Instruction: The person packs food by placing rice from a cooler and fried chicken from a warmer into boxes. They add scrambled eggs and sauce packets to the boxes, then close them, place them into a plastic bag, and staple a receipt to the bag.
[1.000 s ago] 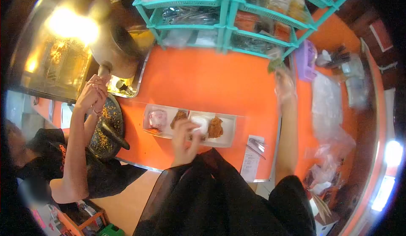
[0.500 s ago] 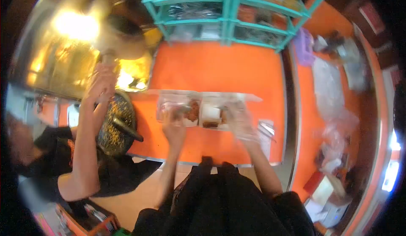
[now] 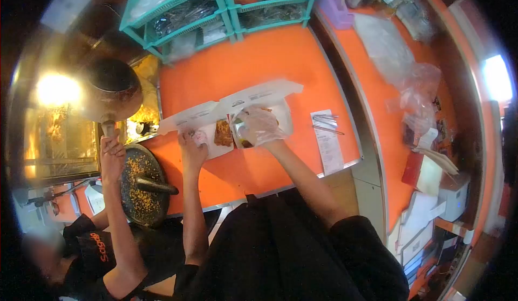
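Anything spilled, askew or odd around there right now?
Nothing looks spilled or damaged at the boxes, though the right hand partly hides one. The untidiest spot is the right-hand counter, where clear bags lie loose and crumpled; that looks like clutter, not a fault.

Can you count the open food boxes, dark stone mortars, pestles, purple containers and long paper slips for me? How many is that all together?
Open food boxes: 2 (left box, right box)
Dark stone mortar: 1
Pestle: 1
Purple container: 1
Long paper slip: 1
Total: 6
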Available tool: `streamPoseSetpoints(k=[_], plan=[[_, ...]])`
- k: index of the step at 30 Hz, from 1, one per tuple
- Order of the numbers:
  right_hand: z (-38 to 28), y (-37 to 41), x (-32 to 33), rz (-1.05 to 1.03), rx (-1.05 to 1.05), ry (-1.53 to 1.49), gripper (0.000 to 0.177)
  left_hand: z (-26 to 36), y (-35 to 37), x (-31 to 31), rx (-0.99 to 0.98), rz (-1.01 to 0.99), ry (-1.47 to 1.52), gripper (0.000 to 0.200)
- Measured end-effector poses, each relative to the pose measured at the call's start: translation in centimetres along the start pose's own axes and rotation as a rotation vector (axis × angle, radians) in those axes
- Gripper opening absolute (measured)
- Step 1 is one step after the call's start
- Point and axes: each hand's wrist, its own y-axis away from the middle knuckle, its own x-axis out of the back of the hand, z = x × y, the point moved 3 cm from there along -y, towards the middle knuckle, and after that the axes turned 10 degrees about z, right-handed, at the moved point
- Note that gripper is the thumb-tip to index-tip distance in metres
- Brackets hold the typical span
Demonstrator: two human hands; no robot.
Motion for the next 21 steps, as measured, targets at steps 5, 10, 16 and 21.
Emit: streamPoseSetpoints(k=[5,10,16,21], plan=[[0.1,-0.1,3.6,-0.042,-0.099,-0.066,0.031,0.4,1.1,1.7,-0.134,0.135,0.056,0.055],[4.4,1.0,2.4,-0.150,-0.111,0.239,0.033,9.2,2.8,1.6,-0.386,0.033,0.053,0.057],[2.8,0.7,4.3,-0.271,-0.088,0.340,0.038,12.3,3.9,-3.9,-0.333,-0.189,0.240,0.071],[6.4,3.0,1.7,0.299,-0.114,0.361,0.041,12.7,3.7,-4.8,-0.294,-0.202,0.064,0.073]])
